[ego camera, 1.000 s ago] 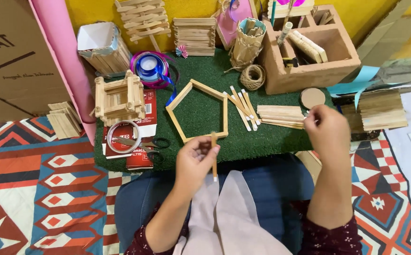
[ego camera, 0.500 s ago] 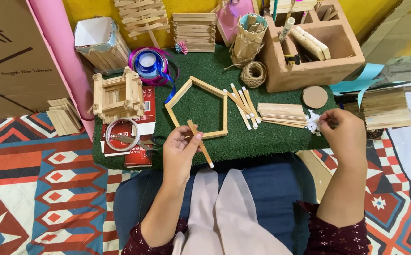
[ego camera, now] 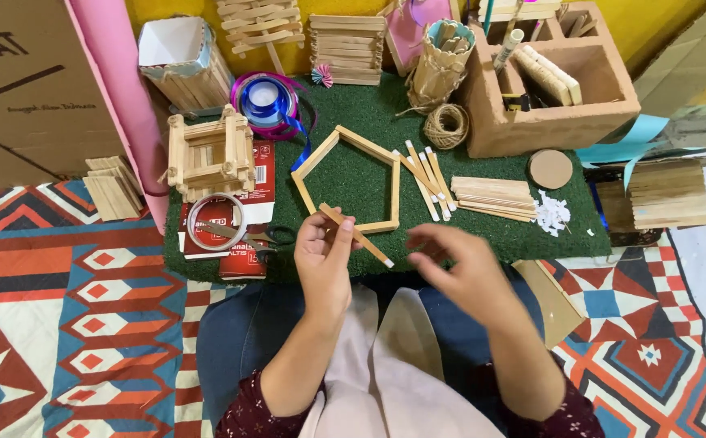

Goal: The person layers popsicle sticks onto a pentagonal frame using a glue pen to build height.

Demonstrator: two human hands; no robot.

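Grip of our left hand [ego camera: 323, 258] pinched one craft stick [ego camera: 356, 235], its long axis slanting down-right toward our open, empty right hand [ego camera: 456, 261], just beside the pentagon frame [ego camera: 351, 180].

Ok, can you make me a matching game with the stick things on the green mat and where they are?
Things:
1. wooden stick
2. house-shaped stick frame
3. twine ball
4. blue ribbon roll

Places:
A. flat in the middle of the green mat
B. beside the brick-coloured box
C. in the left hand
D. at the back, left of the frame

Pairs: 1-C, 2-A, 3-B, 4-D
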